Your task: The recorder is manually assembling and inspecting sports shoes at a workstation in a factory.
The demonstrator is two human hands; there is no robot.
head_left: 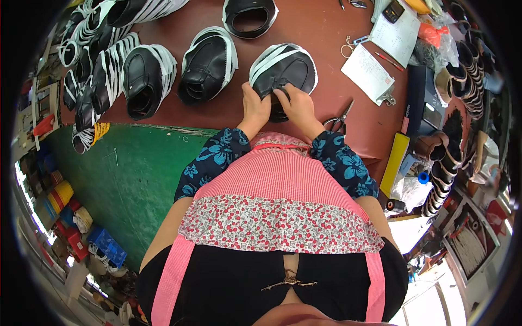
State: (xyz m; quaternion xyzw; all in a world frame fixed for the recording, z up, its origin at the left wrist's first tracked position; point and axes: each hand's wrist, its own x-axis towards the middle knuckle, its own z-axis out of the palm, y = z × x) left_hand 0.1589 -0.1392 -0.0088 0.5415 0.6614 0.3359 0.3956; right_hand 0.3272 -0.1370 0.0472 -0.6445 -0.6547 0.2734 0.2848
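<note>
A black leather shoe upper with white edging lies on the brown tabletop in front of me. My left hand grips its near left side, thumb toward the middle. On the near right, my right hand closes its fingers around the upper beside the opening. Both hands partly cover the opening and the fingertips are partly hidden. More black uppers stand to the left: one close by, another stack farther left, and one beyond. Scissors lie just right of my right hand.
Rows of uppers crowd the table's left end. To the right lie a clipboard with paper, a red pen, written sheets and a dark blue box. A green surface borders the table at lower left.
</note>
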